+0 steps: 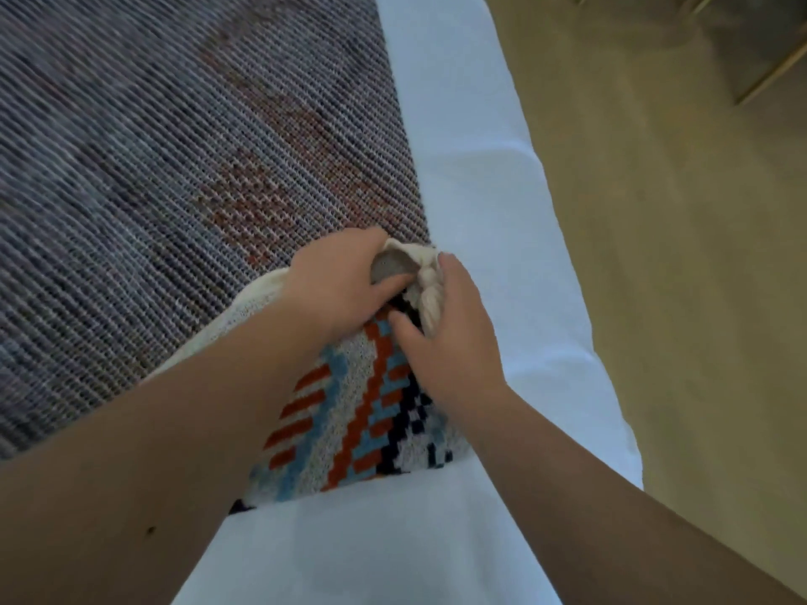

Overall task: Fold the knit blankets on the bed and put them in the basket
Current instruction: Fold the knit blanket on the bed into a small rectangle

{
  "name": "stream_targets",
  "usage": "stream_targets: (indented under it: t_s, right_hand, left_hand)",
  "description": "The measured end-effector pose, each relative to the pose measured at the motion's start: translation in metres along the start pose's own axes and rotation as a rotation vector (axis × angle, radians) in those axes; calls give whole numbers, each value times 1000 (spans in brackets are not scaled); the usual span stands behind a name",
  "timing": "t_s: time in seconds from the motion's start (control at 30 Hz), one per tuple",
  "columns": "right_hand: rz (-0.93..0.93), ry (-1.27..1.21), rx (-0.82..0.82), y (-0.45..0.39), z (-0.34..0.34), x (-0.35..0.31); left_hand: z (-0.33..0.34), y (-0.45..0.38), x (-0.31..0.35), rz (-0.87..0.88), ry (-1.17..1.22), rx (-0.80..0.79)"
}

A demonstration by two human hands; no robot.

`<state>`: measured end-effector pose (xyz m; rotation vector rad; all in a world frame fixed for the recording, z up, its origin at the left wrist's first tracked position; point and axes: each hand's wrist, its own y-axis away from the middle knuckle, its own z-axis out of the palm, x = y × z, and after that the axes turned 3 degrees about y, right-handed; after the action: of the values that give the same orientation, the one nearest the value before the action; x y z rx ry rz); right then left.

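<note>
I see the bed [471, 137] carrying the knit blanket [174, 146] along its right edge, where my left hand [345, 277] and right hand [450, 338] both have their fingers clenched on its folded-back patterned corner [362, 412].

Both forearms reach forward, meeting close; left hand [345, 281] curled, fingers clutching, thumb tucked in; right hand [450, 342] just beside it (nearly touching), fingers bent and gripping too
</note>
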<state>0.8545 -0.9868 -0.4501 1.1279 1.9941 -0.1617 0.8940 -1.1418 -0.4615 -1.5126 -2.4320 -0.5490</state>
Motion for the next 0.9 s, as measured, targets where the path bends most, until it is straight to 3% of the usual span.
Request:
stream_targets:
  t_s: [0.1, 0.2, 0.33, 0.53, 0.8, 0.9]
  right_hand:
    - [-168, 427, 113, 17, 23, 3]
    - [-312, 512, 185, 31, 39, -13]
    - [-517, 555, -11, 50, 67, -27]
    - [-632, 556, -273, 87, 120, -65]
    - [-794, 548, -423, 130, 185, -131]
    - [-850, 552, -463, 144, 203, -149]
  left_hand:
    - [7, 36, -15, 51, -7, 152]
    - [4, 84, -29, 36, -34, 238]
    - [3, 152, -62, 49, -111, 174]
    - [-16, 234, -113, -138, -134, 70]
    - [-57, 317, -178, -371, 39, 87]
    - [-62, 350, -191, -462, 69, 24]
